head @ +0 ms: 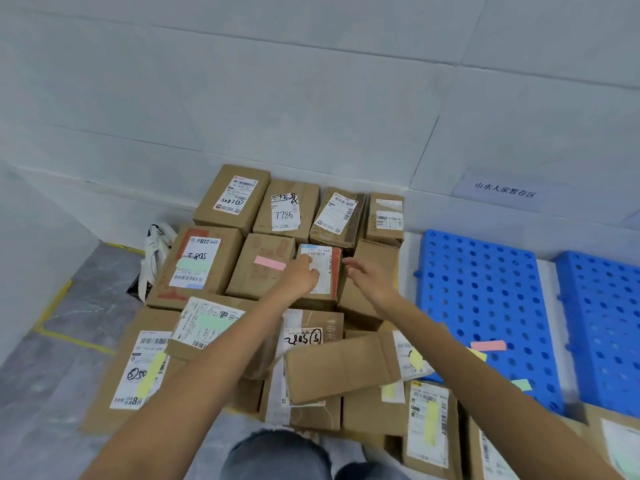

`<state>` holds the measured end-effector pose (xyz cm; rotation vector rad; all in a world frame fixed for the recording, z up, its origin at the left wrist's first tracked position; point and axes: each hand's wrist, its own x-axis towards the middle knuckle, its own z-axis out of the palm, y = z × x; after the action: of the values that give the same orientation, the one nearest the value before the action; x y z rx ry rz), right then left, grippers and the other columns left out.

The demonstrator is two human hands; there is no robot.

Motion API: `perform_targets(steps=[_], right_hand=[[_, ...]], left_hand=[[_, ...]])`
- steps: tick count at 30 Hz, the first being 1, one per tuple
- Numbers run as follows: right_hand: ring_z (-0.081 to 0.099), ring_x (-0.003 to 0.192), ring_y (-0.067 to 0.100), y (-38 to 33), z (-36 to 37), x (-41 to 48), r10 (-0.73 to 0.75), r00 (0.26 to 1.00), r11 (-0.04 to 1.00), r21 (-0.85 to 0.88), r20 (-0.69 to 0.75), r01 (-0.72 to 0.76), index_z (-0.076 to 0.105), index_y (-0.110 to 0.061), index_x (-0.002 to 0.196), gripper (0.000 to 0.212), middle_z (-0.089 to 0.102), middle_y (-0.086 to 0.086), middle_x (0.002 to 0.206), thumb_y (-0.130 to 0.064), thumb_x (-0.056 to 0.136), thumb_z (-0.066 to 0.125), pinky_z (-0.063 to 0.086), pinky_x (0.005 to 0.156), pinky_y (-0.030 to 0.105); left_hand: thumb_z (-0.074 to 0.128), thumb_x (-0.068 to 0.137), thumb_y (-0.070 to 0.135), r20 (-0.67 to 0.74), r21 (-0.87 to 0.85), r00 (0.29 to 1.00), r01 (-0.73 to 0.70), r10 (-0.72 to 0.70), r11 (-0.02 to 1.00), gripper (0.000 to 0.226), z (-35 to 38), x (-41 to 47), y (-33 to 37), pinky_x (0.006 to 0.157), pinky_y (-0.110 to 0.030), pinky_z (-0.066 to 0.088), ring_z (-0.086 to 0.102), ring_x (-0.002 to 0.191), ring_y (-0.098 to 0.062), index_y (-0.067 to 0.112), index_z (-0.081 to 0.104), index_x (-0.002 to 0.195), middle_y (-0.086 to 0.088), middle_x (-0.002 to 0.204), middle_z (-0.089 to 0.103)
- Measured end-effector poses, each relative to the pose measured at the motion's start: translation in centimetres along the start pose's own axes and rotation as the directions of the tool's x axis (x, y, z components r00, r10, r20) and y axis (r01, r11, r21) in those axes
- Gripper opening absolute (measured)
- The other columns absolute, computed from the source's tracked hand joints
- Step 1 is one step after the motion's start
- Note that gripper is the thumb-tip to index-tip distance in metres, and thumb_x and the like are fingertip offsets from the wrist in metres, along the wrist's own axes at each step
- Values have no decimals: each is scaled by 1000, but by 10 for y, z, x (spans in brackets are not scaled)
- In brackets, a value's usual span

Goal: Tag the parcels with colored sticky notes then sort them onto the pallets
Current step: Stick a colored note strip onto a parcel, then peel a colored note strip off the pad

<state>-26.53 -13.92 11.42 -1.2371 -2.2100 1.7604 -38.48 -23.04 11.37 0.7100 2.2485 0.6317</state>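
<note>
- The small parcel (327, 271) with a white label lies in the middle of the parcel pile on the floor, between the two hands.
- The left hand (303, 275) rests on that label with its fingers bent. I cannot tell whether it pinches anything.
- The right hand (365, 277) is released, fingers loosely spread, just beside the parcel's right edge and apart from it.
- Just left of the left hand sits a parcel carrying a pink sticky note (270, 263). Further left is a bigger one with a green sticky note (193, 265).
- Beyond both hands a row of four parcels (285, 209) stands against the wall, edge to edge.
- Under the right hand a plain brown box (379, 252) reaches the pile's right edge.
- Right of the right hand, a blue pallet (485, 299) lies mostly bare, with loose sticky notes (488, 345) near its front. A second blue pallet (602, 323) lies beyond it.
- Nearer than the hands, tagged parcels crowd together, some tilted.
- Far left of the left hand is bare grey floor (69, 341) marked with yellow tape.
</note>
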Motion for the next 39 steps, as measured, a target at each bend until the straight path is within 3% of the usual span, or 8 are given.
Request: perform_targets(steps=[6,9,15,22,27,30,33,39], right_hand=[[50,122,21,29,41,51,213,970,975,41,117,-219,44,-15,139,42,52,6,137,-7,98,40,46,100,32],[54,118,21,44,48,62,207,972,971,95,114,-218,42,-16,141,48,53,10,136,-4,95,40,49,99,39],[51,122,24,20,29,39,179,978,940,275,105,-202,39,-8,141,43,51,11,135,-2,99,34,49,93,31],[59,95,8,-14,-18,-6,-40,995,927,375,87,5,54,-7,129,37,59,8,122,3,99,34,50,72,19],[57,94,12,-14,-66,-50,-280,955,900,317,-100,297,53,-6,129,38,58,8,119,5,93,49,53,70,16],[55,104,12,5,-112,-74,-358,902,904,154,-239,400,58,-17,127,40,51,7,120,0,90,56,54,84,22],[55,106,17,38,-162,-104,-372,888,913,66,-271,403,59,-26,123,40,50,7,118,-6,89,61,53,91,39],[56,100,14,137,-234,-175,-232,928,969,9,-292,245,59,-26,123,39,53,3,113,-9,88,64,53,78,28]], left_hand=[[46,96,12,51,12,990,130,-131,991,41,23,28,-33,92,-31,39,47,123,-29,4,40,136,-15,137,48],[47,95,5,-32,-90,989,142,-145,986,39,28,30,-40,94,-30,39,47,124,-27,5,42,134,-14,136,49],[47,94,4,-209,-222,967,96,-143,970,31,27,19,-38,78,-25,40,54,111,-25,10,48,124,-13,126,54],[53,93,6,-568,-233,823,-147,-12,961,20,14,-23,3,89,-25,41,54,114,-25,9,56,113,-12,127,51],[62,89,10,-673,-262,733,-355,93,898,22,25,-62,57,75,-14,47,58,83,-6,26,53,103,-7,109,58],[64,89,12,-663,-242,727,-431,176,869,23,53,-88,95,65,-4,38,52,71,6,23,58,108,-10,104,56],[67,86,15,-605,-240,761,-455,234,858,25,92,-113,127,67,-6,38,52,79,-2,24,60,109,-6,102,56],[70,84,11,-312,-321,895,-415,319,851,22,196,-164,147,71,-17,46,51,73,-11,22,61,101,0,79,48]])
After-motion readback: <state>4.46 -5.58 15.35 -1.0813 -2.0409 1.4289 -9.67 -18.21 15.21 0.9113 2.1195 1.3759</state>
